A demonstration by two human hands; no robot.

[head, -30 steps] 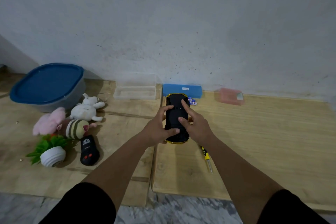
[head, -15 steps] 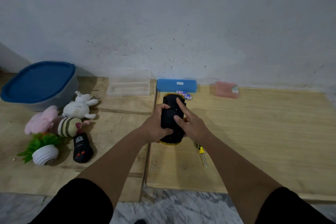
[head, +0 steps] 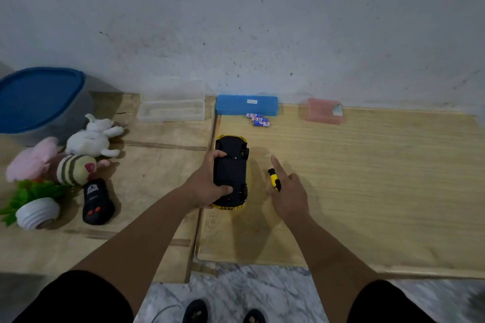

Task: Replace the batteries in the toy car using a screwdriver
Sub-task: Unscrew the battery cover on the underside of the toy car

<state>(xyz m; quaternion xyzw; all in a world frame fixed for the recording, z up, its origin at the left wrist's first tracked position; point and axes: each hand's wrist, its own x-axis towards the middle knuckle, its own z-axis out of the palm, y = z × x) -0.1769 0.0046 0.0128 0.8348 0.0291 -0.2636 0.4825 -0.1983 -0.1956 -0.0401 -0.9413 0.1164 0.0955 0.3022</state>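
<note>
Head view shows the toy car [head: 231, 172] lying upside down on the wooden board [head: 367, 178], with the left hand [head: 203, 186] wrapped around its side. The right hand [head: 288, 191] is beside the car, gripping the yellow and black screwdriver [head: 274, 179], one finger pointing out. Small batteries [head: 258, 119] lie near the blue box [head: 246, 105].

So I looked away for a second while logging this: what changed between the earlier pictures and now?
The right hand left the upturned toy car and went right to the screwdriver, fingers now around its yellow handle, index finger straight. The left hand kept its grip on the car. The batteries by the blue case and the soft toys stayed put.
</note>
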